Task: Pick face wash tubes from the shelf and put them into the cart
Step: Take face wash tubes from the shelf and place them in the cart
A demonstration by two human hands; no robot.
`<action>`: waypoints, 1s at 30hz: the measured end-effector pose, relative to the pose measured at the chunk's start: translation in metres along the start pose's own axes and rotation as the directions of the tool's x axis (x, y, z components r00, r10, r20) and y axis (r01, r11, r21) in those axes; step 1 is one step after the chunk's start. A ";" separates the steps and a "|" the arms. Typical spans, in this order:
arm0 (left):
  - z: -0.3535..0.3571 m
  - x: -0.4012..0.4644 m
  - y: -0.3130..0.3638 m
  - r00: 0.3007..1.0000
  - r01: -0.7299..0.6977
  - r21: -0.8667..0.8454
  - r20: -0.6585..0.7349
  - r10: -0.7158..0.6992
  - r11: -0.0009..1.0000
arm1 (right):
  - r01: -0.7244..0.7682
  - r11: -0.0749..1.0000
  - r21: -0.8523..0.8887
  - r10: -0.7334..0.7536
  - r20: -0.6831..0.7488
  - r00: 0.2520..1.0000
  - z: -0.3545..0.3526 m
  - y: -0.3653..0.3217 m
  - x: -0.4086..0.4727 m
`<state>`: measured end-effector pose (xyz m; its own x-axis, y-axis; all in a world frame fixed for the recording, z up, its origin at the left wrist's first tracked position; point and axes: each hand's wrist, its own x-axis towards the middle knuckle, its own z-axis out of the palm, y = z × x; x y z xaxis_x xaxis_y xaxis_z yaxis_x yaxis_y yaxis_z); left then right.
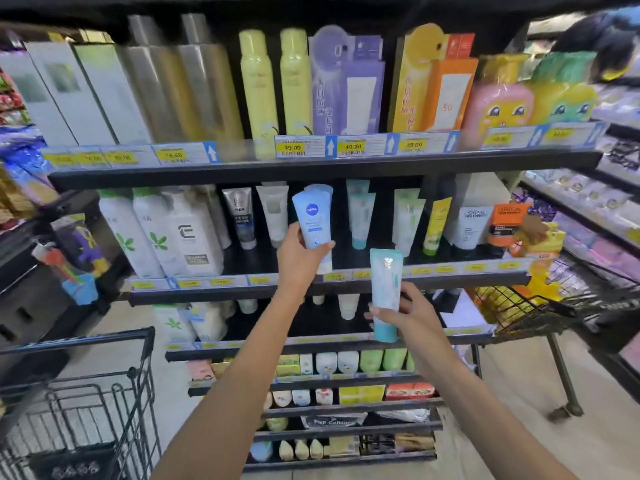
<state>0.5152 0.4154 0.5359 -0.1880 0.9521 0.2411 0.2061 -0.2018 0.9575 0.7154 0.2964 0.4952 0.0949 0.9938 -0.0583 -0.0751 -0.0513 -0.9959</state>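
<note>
My left hand [300, 258] grips a light blue Nivea face wash tube [313, 221] at the second shelf [329, 284], cap end down. My right hand [407, 313] holds a pale turquoise tube [385, 292] upright in front of the shelf edge, clear of the row. More face wash tubes [360, 216] stand on the same shelf to the right and left. The black wire cart [79, 403] stands at the lower left, below my left arm.
The top shelf carries tall bottles and boxed items [346, 84] behind price tags. Lower shelves [346, 382] hold small jars and boxes. A wire basket stand [530, 306] sits at the right. A dark display with toys [76, 258] is on the left. A person's head shows at top right.
</note>
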 end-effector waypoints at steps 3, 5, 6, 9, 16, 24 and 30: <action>0.010 0.027 -0.010 1.000 0.000 0.067 -0.025 0.002 0.998 | 0.009 1.000 0.000 -0.009 0.000 1.000 -0.002 0.001 0.016; 0.017 0.041 -0.018 0.999 0.018 0.129 -0.031 -0.015 0.991 | 0.014 1.000 -0.005 -0.014 0.004 1.000 -0.004 0.001 0.025; 0.020 0.047 -0.024 0.999 0.031 0.166 -0.031 -0.026 0.986 | 0.016 1.000 -0.005 -0.016 0.007 1.000 -0.005 0.001 0.029; 0.027 0.060 -0.036 0.999 0.048 0.271 -0.014 -0.045 0.961 | 0.012 1.000 -0.018 -0.012 0.007 1.000 -0.007 0.004 0.041; 0.035 0.074 -0.040 1.000 0.022 0.363 0.000 -0.023 0.932 | 0.010 1.000 -0.010 -0.010 0.001 1.000 -0.009 0.011 0.057; 0.039 0.080 -0.041 1.000 0.025 0.413 -0.008 -0.024 0.910 | 0.011 0.998 -0.057 -0.014 -0.044 0.999 -0.006 0.011 0.060; 0.038 0.074 -0.038 0.999 0.042 0.446 0.000 -0.046 0.894 | 0.128 0.977 -0.170 -0.144 -0.088 0.986 -0.005 -0.010 0.062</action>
<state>0.5295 0.5025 0.5112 -0.1976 0.9604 0.1966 0.6044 -0.0385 0.7958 0.7266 0.3585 0.5008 0.1922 0.9781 0.0798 0.1074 0.0598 -0.9924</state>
